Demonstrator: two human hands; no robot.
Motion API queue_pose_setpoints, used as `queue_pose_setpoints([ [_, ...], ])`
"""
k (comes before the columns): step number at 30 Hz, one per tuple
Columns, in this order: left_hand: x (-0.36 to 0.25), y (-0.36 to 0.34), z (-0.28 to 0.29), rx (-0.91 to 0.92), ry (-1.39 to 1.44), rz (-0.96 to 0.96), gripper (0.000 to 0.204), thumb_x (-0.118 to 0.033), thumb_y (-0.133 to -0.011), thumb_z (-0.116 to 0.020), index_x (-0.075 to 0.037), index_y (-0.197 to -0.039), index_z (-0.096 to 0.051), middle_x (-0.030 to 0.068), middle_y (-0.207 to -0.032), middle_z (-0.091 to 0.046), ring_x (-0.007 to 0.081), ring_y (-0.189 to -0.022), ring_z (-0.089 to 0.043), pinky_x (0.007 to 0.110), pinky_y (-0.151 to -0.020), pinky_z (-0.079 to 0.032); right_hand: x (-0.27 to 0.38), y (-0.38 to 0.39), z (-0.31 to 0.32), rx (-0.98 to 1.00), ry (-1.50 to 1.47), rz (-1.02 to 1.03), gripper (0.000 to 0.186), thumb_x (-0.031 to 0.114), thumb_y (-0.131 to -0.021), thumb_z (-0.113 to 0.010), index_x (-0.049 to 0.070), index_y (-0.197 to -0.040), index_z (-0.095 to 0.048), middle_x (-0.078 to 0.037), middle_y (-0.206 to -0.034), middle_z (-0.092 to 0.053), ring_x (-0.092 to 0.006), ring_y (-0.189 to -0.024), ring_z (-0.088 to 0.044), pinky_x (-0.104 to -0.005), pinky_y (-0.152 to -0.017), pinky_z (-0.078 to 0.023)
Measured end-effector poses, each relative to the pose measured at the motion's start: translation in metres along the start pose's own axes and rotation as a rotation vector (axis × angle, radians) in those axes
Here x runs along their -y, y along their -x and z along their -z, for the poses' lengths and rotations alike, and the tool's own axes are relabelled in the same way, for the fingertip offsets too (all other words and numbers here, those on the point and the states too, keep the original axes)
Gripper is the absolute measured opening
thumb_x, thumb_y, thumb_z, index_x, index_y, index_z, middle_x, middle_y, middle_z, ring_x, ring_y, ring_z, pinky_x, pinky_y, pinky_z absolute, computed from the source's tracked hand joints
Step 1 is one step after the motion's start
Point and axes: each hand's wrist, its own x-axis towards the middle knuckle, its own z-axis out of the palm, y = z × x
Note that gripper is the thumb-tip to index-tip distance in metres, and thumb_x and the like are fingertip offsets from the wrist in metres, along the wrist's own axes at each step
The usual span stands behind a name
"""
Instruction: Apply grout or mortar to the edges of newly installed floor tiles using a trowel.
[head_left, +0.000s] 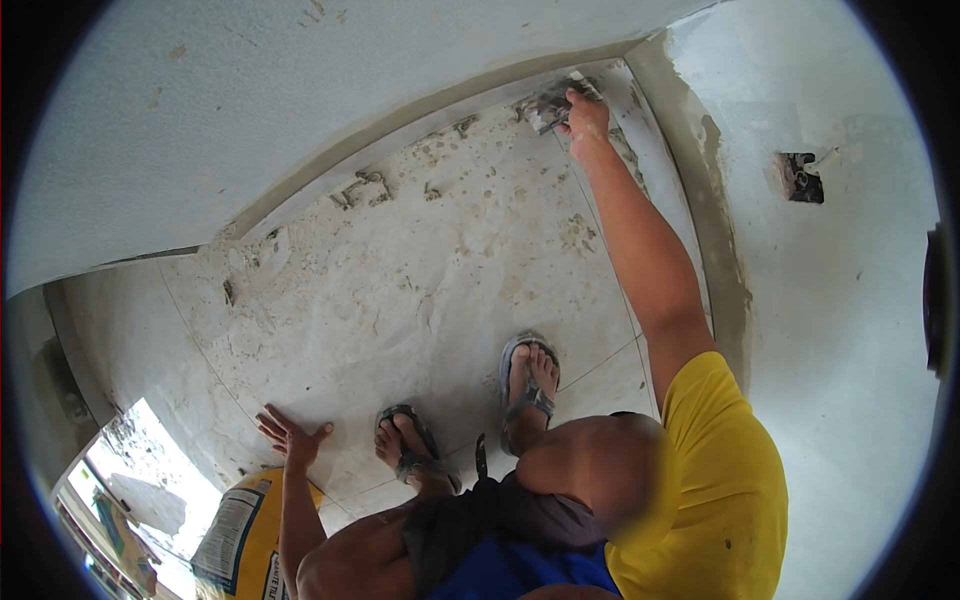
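My right hand [588, 120] grips a mortar-smeared flat trowel [549, 106] down at the far corner, by the pale skirting strip [661, 214] along the foot of the walls. My arm is stretched out to reach it. My left hand [294, 437] rests on the tiled floor [420, 260] with fingers spread, just above a yellow bag [230, 532] at the lower left. Splashes and crumbs of grey mortar dot the tiles, thickest near the skirting.
My sandalled feet [527, 385] are planted on the tiles below me. A white wall [300, 80] runs across the far side; the right wall [820, 300] has a rough box opening [802, 178]. A bright opening [165, 470] shows at the lower left.
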Motion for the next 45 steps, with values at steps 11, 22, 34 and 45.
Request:
queue_pose_setpoints([
  [11,-0.041,0.014,0.035,-0.145,-0.055,0.028,0.122,-0.067,-0.069,-0.071,-0.013,-0.153,-0.001,0.0241,-0.154,-0.014,0.0434,-0.142,-0.012,0.067,-0.11,-0.001,-0.071,0.174,0.029,0.717,0.436,0.289,0.023,0.017,-0.085,-0.068,-0.002,-0.098,-0.066,-0.005,-0.08,-0.066,-0.0117,-0.068,-0.056,-0.0319,-0.065,-0.046],
  [22,-0.197,0.101,0.051,-0.133,0.538,-1.076,0.034,-0.021,-0.086,-0.069,-0.011,-0.117,-0.06,0.0045,-0.106,-0.067,0.0224,-0.11,-0.058,0.049,-0.111,-0.019,-0.074,0.303,0.044,1.341,0.67,0.609,0.036,0.025,-0.084,-0.072,-0.007,-0.077,-0.057,-0.013,-0.071,-0.054,-0.0175,-0.061,-0.045,-0.0352,-0.058,-0.041],
  [34,-0.189,0.04,0.047,-0.254,0.283,-0.883,0.05,-0.029,-0.081,-0.073,-0.017,-0.126,-0.055,0.0113,-0.131,-0.051,0.0274,-0.128,-0.043,0.057,-0.112,-0.01,-0.031,0.191,0.106,0.586,0.892,0.818,0.032,0.021,-0.081,-0.072,-0.004,-0.073,-0.054,-0.018,-0.066,-0.053,-0.0295,-0.055,-0.048,-0.0395,-0.054,-0.04],
  [45,-0.142,-0.058,0.058,-0.15,-0.027,-0.433,0.117,-0.062,-0.072,-0.073,-0.03,-0.153,0.004,0.0102,-0.159,0.019,0.0369,-0.144,0.018,0.067,-0.108,0.003,-0.012,0.028,0.176,-0.145,1.38,0.833,0.024,0.019,-0.085,-0.06,0.0,-0.1,-0.058,-0.023,-0.088,-0.065,-0.0417,-0.082,-0.064,-0.0506,-0.072,-0.052],
])
